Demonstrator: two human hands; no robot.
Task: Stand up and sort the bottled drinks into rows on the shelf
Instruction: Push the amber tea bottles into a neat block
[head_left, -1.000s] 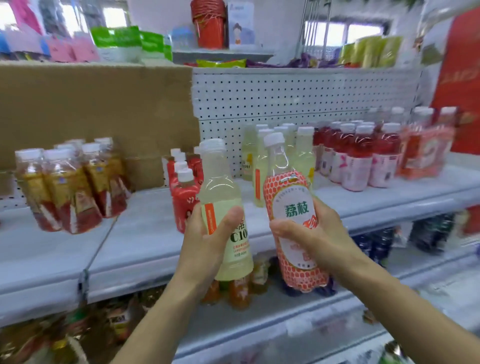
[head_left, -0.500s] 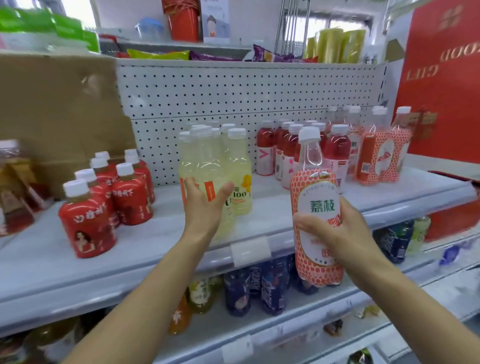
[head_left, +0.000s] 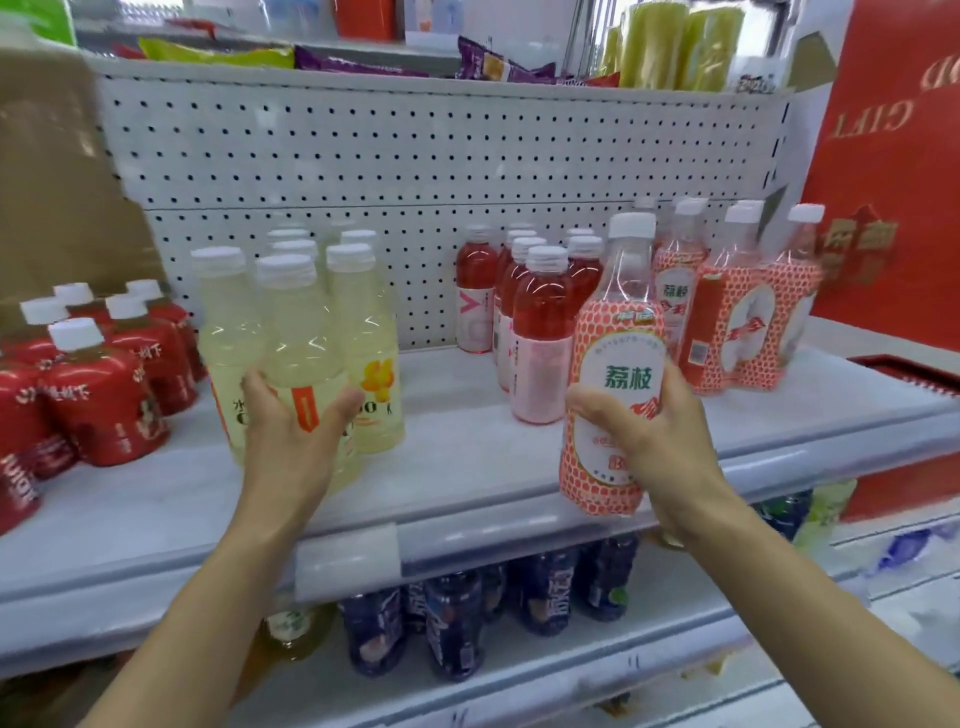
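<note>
Head view shows your left hand (head_left: 293, 436) wrapping its fingers (head_left: 255, 382) round a pale yellow bottle (head_left: 291, 332) on the shelf (head_left: 467, 467), your right hand (head_left: 662, 441) gripping a lychee bottle (head_left: 618, 343)

"荔枝" on red-dotted bottle (head_left: 615, 374) label; "GIFT" on red box (head_left: 883, 156).

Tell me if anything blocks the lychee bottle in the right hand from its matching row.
Nothing visible does. The right hand holds the lychee bottle at the shelf front; bare shelf lies before the matching bottles to its right. The red drinks behind it stand off that path.
</note>
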